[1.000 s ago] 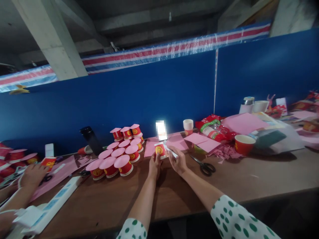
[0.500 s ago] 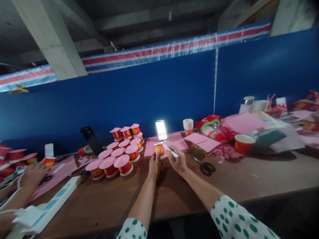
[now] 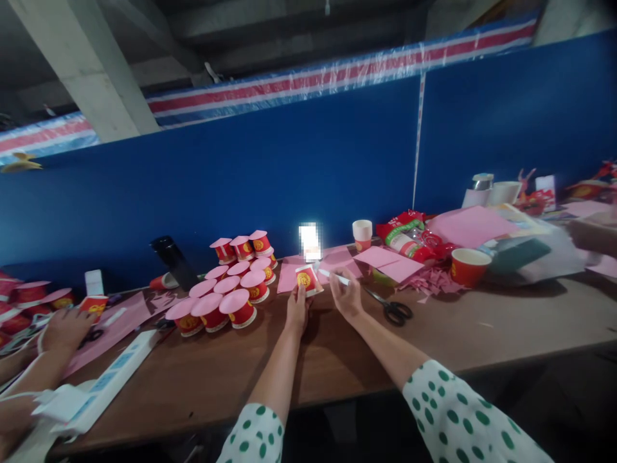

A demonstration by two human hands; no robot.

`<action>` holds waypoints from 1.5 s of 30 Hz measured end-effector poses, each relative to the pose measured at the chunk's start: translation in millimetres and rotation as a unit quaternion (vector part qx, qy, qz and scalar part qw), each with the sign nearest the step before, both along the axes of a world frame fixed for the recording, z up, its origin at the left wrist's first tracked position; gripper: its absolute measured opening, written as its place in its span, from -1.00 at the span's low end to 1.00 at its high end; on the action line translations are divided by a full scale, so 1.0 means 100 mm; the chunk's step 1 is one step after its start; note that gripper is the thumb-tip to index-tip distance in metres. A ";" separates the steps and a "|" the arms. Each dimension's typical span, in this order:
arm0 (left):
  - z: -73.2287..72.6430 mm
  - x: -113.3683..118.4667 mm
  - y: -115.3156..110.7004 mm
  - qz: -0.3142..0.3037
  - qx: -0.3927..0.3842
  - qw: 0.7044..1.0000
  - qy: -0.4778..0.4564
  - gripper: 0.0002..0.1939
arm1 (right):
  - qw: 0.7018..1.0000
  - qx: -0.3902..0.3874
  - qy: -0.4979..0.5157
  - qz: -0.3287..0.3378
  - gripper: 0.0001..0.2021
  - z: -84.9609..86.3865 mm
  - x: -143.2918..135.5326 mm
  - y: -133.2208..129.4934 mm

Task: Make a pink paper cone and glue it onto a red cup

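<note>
My left hand [image 3: 297, 307] grips a small red paper cup [image 3: 306, 280] with a gold emblem, held tilted above the table. In my right hand [image 3: 347, 293] is a slim white pen-like tube [image 3: 338, 277]; its tip points left toward the cup's upper edge, and I cannot tell whether they touch. Behind both hands lies pink paper [image 3: 286, 275], with a glowing, blurred-out screen [image 3: 309, 240] standing on it. Left of my hands stand several red cups with pink paper discs [image 3: 236, 301] on top. Black-handled scissors [image 3: 396, 312] rest to the right of my right hand.
A power strip [image 3: 116, 379] and another person's hand [image 3: 62, 331] are at the left. A black bottle [image 3: 172, 260] leans behind the cups. Stacked cups [image 3: 362, 235], a red packet [image 3: 407, 235], shredded pink paper [image 3: 429, 283] and a red cup [image 3: 469, 268] fill the right side.
My right hand and the white tube have drawn slightly right, away from the cup, and the tube lies flatter. My left hand still holds the cup. The whole view has shifted a little.
</note>
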State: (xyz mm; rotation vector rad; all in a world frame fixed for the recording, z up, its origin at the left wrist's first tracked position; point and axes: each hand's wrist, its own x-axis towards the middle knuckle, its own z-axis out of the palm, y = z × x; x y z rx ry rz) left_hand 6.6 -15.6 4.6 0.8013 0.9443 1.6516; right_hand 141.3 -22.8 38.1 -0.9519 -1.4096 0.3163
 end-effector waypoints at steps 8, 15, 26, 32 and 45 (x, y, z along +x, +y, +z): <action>0.03 0.02 -0.03 -0.001 0.008 1.000 -0.005 -0.62 | 0.999 -0.020 0.039 0.016 -0.79 -0.03 0.02 0.04; 0.02 0.01 -0.03 0.004 -0.010 1.000 0.014 -0.61 | 1.000 -0.004 0.010 -0.001 -0.78 -0.01 0.01 0.02; -0.01 -0.01 0.00 -0.014 -0.003 1.000 0.017 -0.57 | 1.000 0.001 -0.001 0.005 -0.77 0.00 0.00 0.00; -0.02 0.00 -0.01 -0.019 0.010 1.000 0.021 -0.56 | 1.000 -0.001 0.008 0.019 -0.79 0.00 -0.01 -0.01; -0.01 -0.01 0.01 -0.017 -0.002 0.999 0.046 -0.50 | 0.999 -0.002 0.014 0.029 -0.78 -0.02 -0.02 -0.01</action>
